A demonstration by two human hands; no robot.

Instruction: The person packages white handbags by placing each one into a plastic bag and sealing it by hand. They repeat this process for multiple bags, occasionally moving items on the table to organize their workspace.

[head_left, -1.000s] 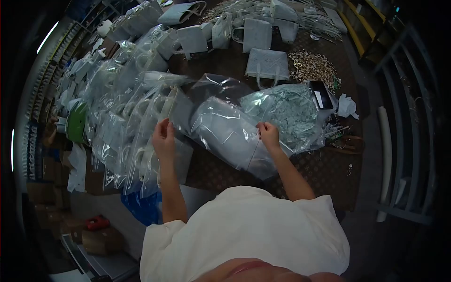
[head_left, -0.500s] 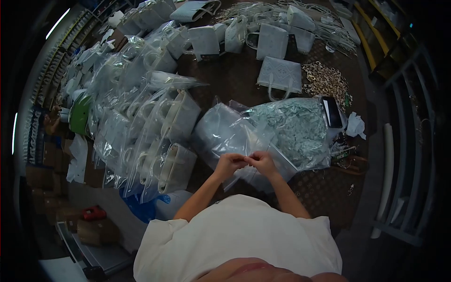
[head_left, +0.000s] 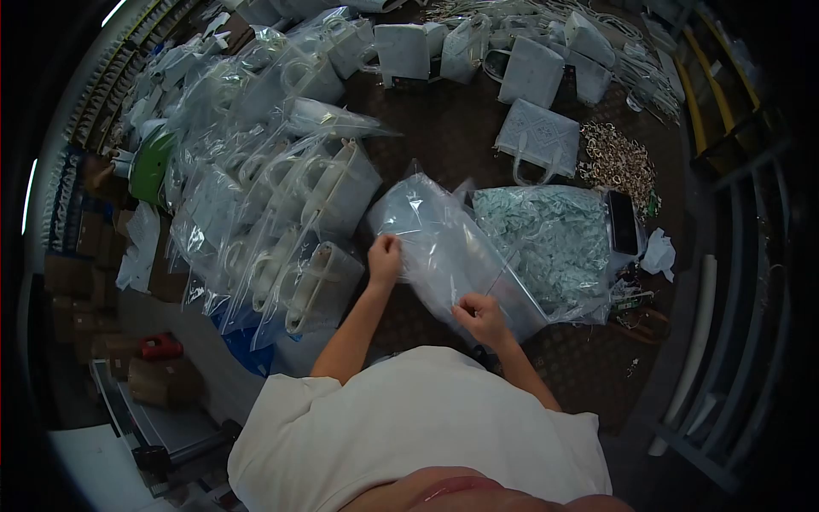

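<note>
A clear plastic bag (head_left: 448,247) lies flat and shiny in front of me, on what looks like several more clear sheets. My left hand (head_left: 385,258) is closed in a pinch at the bag's left edge. Nearer to my body, my right hand (head_left: 480,318) pinches the bag's near edge. The thin film between the fingers is hard to make out. Right beside it sits a large clear sack (head_left: 542,247) filled with small pale-green wrapped pieces.
Rows of white handbags in clear plastic (head_left: 328,205) stand on the left. An unwrapped white handbag (head_left: 536,141) lies behind the sack, beside a pile of gold-coloured hardware (head_left: 616,162). A phone (head_left: 624,222) rests at the sack's right edge, near crumpled white paper (head_left: 658,255).
My hands were together at the bag's near edge. They are now apart, the left farther forward and left, the right slightly nearer me. The view has shifted a little.
</note>
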